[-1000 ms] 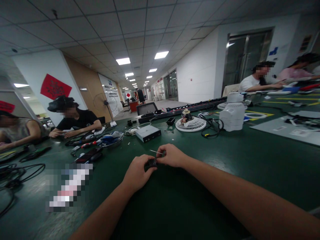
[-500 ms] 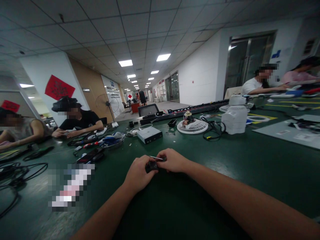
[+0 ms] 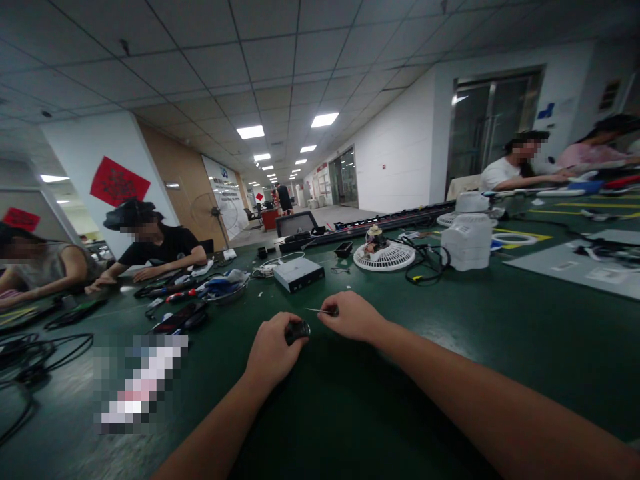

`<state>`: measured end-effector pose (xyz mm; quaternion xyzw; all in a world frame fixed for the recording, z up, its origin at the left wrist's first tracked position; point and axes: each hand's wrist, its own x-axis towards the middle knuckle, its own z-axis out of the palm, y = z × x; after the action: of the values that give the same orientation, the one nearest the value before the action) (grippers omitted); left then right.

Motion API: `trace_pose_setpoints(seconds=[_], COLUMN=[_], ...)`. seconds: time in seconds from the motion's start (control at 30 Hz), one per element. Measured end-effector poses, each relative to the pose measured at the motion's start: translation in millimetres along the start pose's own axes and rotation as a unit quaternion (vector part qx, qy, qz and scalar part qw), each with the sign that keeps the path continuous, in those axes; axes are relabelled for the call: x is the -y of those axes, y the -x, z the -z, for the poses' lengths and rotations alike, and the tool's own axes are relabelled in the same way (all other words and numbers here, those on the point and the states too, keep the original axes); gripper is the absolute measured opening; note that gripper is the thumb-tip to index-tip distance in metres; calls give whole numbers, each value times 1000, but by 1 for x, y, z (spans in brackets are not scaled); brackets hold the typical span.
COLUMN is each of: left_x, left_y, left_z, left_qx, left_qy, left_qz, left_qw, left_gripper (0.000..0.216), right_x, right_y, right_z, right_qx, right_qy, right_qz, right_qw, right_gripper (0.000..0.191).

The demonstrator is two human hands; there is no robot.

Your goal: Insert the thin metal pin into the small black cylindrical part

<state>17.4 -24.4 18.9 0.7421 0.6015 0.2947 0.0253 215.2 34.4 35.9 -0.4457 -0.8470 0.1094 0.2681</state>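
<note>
My left hand point(image 3: 274, 347) is closed around a small black object point(image 3: 299, 331) with a rounded, glossy end; its exact kind is not clear. Between the fingers of my right hand point(image 3: 353, 317) is a thin metal-shafted tool point(image 3: 320, 311) with a dark handle, its tip pointing left. The tool's tip sits just above the black object and apart from it. Both hands are over the green table point(image 3: 320, 413). Most of the tool's handle is hidden by my right fingers.
Beyond my hands lie a grey box-shaped drive point(image 3: 299, 272), a white fan grille point(image 3: 384, 257) with a motor, and a white housing point(image 3: 467, 241). Cables point(image 3: 45, 357) and tools lie left. A person in black point(image 3: 160, 243) sits at the left; others sit at the right.
My hands have moved apart. The thin tool has come away from the black object, whose rounded end is now turned more to the right. The person in black has shifted their hands.
</note>
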Motion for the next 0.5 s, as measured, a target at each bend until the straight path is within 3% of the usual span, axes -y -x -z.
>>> trace_pose_setpoints(seconds=[0.2, 0.37, 0.5], left_x=[7, 7, 5], left_y=[-2, 0, 0], left_z=[0, -1, -2], left_qx=[-17, 6, 4], left_qy=[12, 13, 0], left_qz=[21, -15, -4], left_qw=[1000, 1000, 1000], left_gripper=[23, 24, 24], right_x=[-1, 9, 11], right_y=[2, 4, 4], right_z=[5, 1, 0], right_qx=[79, 55, 51], right_qy=[42, 85, 98], right_qz=[52, 74, 76], right_qw=[995, 992, 991], right_gripper=[25, 27, 25])
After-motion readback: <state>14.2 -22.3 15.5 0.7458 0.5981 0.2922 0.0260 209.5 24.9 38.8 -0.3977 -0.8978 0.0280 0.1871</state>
